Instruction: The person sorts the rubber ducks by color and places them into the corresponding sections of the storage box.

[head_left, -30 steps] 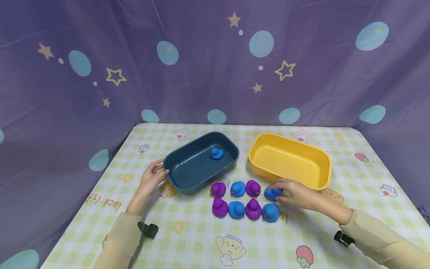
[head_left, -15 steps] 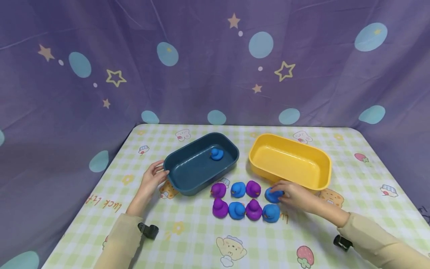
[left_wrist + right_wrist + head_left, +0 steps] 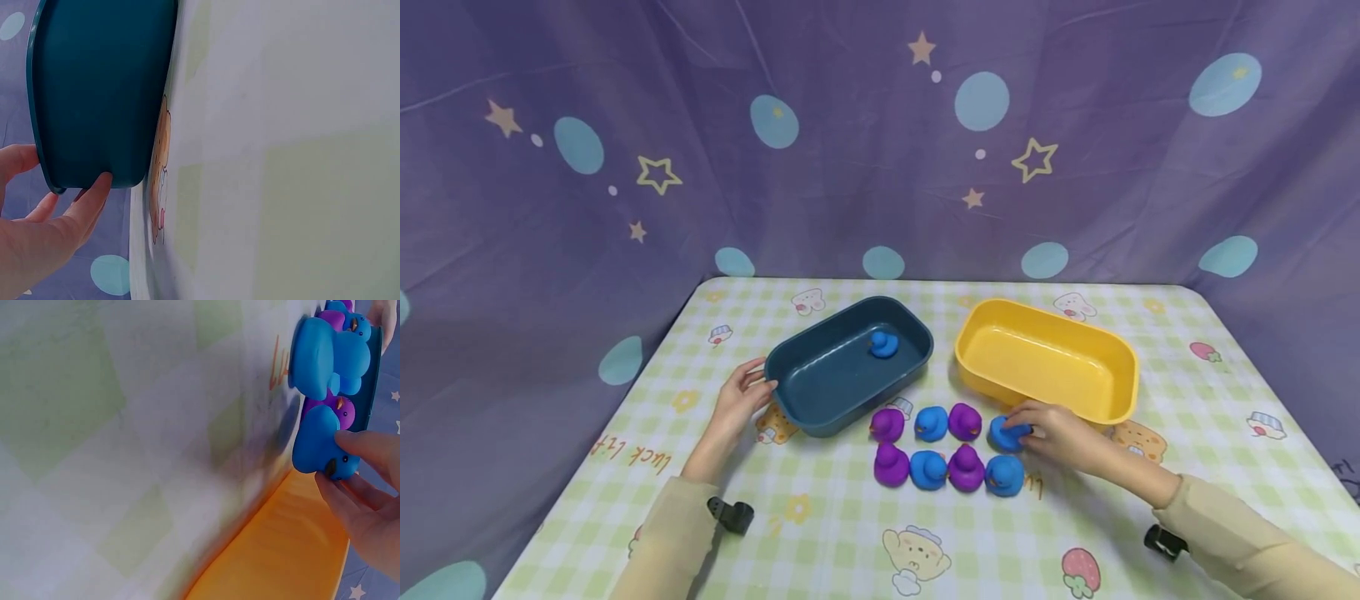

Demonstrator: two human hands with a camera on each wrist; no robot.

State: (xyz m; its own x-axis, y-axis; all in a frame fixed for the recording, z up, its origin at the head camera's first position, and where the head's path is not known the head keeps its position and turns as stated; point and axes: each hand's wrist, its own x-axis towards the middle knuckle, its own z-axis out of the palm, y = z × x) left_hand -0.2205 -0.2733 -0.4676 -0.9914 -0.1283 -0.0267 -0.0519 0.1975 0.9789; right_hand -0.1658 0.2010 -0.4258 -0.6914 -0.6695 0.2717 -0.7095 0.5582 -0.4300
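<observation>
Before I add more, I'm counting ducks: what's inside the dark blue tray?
One blue duck sits in the dark blue tray, toward its far right end; nothing else shows inside. The near wall covers its own inner face and perhaps a floor strip.

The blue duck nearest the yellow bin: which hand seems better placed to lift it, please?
Probably the right hand: it pinches that blue duck, while the left hand touches the dark blue bin.

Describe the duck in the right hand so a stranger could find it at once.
On the checked tablecloth, find the yellow tub. Just on its near side, at the right end of the farther duck row, is a blue toy duck. It's the only duck pinched by the right hand.
</observation>
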